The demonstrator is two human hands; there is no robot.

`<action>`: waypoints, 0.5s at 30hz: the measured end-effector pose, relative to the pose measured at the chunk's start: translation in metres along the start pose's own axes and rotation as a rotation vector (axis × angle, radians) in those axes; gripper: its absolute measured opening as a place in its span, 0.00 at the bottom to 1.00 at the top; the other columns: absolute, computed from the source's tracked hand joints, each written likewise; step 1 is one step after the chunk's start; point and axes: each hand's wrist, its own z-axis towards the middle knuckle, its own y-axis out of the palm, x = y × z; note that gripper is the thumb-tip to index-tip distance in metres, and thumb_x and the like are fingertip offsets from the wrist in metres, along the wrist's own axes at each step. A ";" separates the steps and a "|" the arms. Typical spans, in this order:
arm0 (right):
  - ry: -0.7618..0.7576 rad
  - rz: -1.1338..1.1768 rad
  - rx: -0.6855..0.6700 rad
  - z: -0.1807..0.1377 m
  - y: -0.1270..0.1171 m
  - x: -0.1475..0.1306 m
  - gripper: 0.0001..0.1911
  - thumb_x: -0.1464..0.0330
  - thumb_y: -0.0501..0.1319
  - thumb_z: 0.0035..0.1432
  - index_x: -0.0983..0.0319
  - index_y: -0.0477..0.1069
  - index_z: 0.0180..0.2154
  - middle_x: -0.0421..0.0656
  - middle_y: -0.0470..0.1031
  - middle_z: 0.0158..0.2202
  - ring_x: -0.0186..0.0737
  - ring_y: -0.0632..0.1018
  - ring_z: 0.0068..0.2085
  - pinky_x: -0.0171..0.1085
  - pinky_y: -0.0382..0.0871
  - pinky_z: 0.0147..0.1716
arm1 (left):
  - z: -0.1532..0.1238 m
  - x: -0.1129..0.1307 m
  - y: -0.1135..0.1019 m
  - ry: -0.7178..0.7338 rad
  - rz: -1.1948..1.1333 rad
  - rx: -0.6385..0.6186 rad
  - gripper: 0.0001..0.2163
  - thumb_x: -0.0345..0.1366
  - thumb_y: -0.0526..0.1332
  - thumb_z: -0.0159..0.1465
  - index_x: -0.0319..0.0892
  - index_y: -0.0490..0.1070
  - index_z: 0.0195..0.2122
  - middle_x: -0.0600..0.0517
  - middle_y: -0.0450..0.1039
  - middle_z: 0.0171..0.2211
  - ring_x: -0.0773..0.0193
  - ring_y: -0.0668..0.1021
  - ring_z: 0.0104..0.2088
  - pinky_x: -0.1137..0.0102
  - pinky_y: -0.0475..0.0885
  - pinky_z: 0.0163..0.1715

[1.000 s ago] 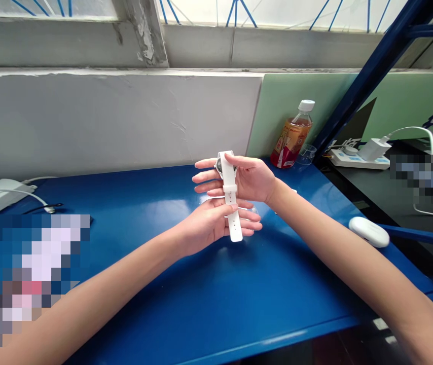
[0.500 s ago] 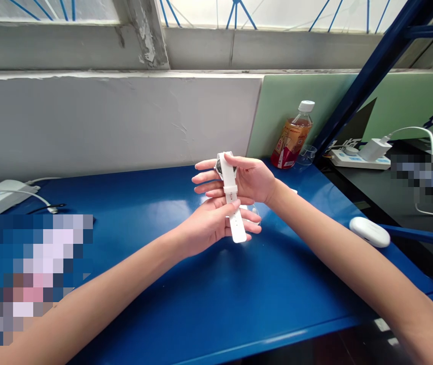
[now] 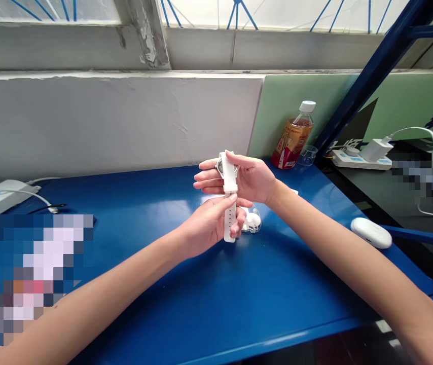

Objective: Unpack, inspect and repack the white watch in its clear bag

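A white-strapped wristwatch (image 3: 229, 177) hangs nearly upright between my two hands, its round case partly hidden behind the strap. My right hand (image 3: 254, 177) holds the upper end, thumb on the strap and the other fingers stretched out behind it. Lower down, my left hand (image 3: 211, 223) pinches the strap just below the buckle, with its fingers curled around the punched tail. Behind the left fingers, a clear piece with a white part in it (image 3: 253, 220) lies on the blue table (image 3: 209, 299), partly covered.
A drink bottle (image 3: 293, 136) leans near the wall beside a clear plastic cup (image 3: 308, 155). At the right edge sits a white earbud case (image 3: 370, 232). Power strips (image 3: 7, 195) with white cables lie at left and far right. A blue metal post (image 3: 368, 76) rises at right.
The watch strap's tail has swung left and hangs straighter. My left fingers have curled in around it, exposing more of the clear piece behind. My right hand stays nearly in place.
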 end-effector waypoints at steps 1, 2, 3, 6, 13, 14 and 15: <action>0.000 0.000 0.003 0.000 0.000 0.000 0.29 0.64 0.37 0.72 0.68 0.75 0.48 0.49 0.82 0.47 0.45 0.80 0.51 0.46 0.67 0.59 | 0.000 0.000 0.000 0.006 0.007 0.002 0.12 0.40 0.58 0.69 0.35 0.75 0.39 0.52 0.71 0.25 0.71 0.71 0.21 0.75 0.67 0.23; 0.002 0.000 0.009 0.000 0.000 0.000 0.29 0.64 0.37 0.72 0.68 0.75 0.48 0.49 0.82 0.47 0.45 0.80 0.51 0.46 0.67 0.59 | 0.001 -0.001 0.000 0.013 0.013 0.003 0.13 0.41 0.60 0.69 0.34 0.75 0.39 0.52 0.71 0.26 0.71 0.71 0.21 0.75 0.67 0.23; 0.004 0.001 0.017 0.000 0.001 0.000 0.29 0.64 0.37 0.72 0.68 0.75 0.48 0.49 0.82 0.47 0.45 0.80 0.51 0.46 0.67 0.59 | 0.001 -0.001 0.000 0.019 0.018 0.005 0.13 0.42 0.61 0.68 0.34 0.75 0.39 0.52 0.72 0.26 0.71 0.71 0.21 0.74 0.67 0.24; 0.014 0.013 0.037 0.000 0.001 -0.001 0.28 0.61 0.39 0.72 0.67 0.75 0.49 0.50 0.82 0.47 0.45 0.80 0.51 0.46 0.67 0.59 | 0.001 -0.002 -0.001 0.030 0.029 0.013 0.16 0.45 0.63 0.67 0.33 0.75 0.40 0.51 0.72 0.26 0.71 0.71 0.21 0.74 0.67 0.24; 0.063 0.045 -0.048 0.000 0.003 0.002 0.27 0.60 0.43 0.71 0.69 0.73 0.52 0.50 0.82 0.46 0.46 0.79 0.54 0.47 0.62 0.62 | 0.001 -0.005 -0.001 0.012 0.032 -0.001 0.19 0.48 0.62 0.67 0.33 0.77 0.40 0.50 0.73 0.25 0.71 0.71 0.21 0.74 0.67 0.25; 0.059 0.042 -0.058 0.000 0.003 0.003 0.25 0.63 0.44 0.70 0.69 0.72 0.53 0.50 0.82 0.47 0.45 0.78 0.55 0.46 0.61 0.63 | 0.000 -0.005 -0.001 0.006 0.025 -0.001 0.18 0.48 0.61 0.68 0.33 0.76 0.40 0.50 0.74 0.26 0.70 0.71 0.21 0.74 0.67 0.25; 0.053 0.036 -0.064 -0.001 0.004 0.003 0.23 0.66 0.44 0.70 0.68 0.72 0.53 0.49 0.81 0.48 0.44 0.78 0.55 0.45 0.61 0.63 | 0.000 -0.006 0.000 -0.001 0.017 -0.004 0.18 0.47 0.61 0.68 0.34 0.76 0.40 0.49 0.74 0.26 0.70 0.72 0.22 0.74 0.68 0.25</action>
